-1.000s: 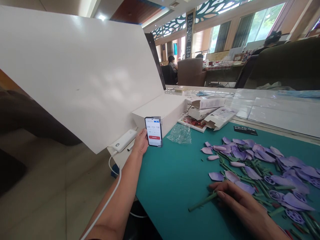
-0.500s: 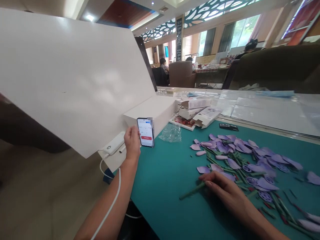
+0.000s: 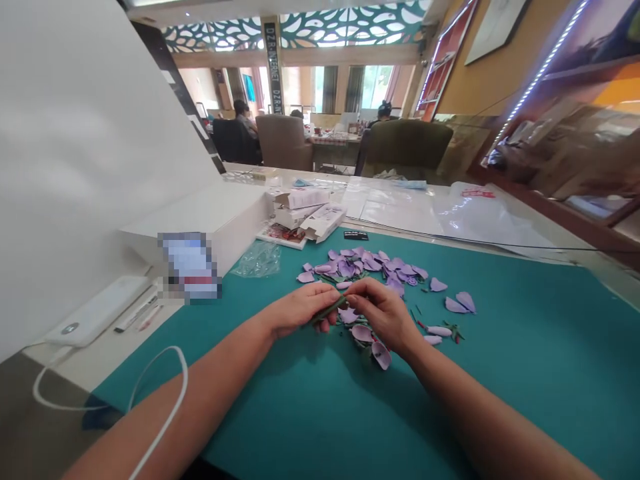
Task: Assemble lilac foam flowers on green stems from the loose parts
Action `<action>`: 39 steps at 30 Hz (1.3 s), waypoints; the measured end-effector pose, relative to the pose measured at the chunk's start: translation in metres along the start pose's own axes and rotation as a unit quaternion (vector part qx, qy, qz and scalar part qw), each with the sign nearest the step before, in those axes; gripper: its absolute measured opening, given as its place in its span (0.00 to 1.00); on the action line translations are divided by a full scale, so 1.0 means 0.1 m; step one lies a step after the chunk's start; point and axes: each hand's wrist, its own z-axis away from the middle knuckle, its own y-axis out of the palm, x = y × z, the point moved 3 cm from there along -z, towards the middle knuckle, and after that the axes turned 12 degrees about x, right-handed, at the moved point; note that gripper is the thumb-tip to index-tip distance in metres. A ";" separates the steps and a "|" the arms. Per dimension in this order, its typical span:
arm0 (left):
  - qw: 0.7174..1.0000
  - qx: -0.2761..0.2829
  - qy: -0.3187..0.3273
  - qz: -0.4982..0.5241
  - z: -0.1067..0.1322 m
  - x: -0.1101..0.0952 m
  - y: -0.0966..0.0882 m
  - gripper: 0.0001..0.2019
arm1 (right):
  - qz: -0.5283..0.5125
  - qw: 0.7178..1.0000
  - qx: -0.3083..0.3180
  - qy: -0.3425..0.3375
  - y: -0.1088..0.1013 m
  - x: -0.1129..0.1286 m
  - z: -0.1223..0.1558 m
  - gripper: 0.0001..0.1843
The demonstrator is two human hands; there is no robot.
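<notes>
My left hand and my right hand meet over the teal cutting mat, both pinching a thin green stem. Its middle is hidden by my fingers. A heap of lilac foam petals lies just beyond my hands. Several more petals and green pieces sit right under my right hand. Loose petals lie further right. A smartphone, its screen blurred out, rests off to the left, out of my hands.
A white power bank with a white cable lies at the left, near pens. Behind stand a white box, small cardboard boxes and a clear plastic bag. A large white board rises at the left. Seated people are far back.
My left hand has let go of the phone and joined my right hand on the green stem. The view has swung right, so the table contents shift left.
</notes>
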 end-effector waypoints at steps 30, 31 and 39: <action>0.994 -0.009 -0.031 0.104 -0.21 0.22 0.08 0.16 | 0.439 0.828 0.102 0.334 -1.23 -0.35 0.39 0.11; 0.994 -0.008 -0.034 0.106 -0.21 0.23 0.08 0.16 | 0.439 0.824 0.112 0.340 -1.22 -0.35 0.40 0.11; 0.994 -0.017 -0.047 0.098 -0.22 0.22 0.09 0.16 | 0.449 0.805 0.150 0.359 -1.15 -0.42 0.35 0.11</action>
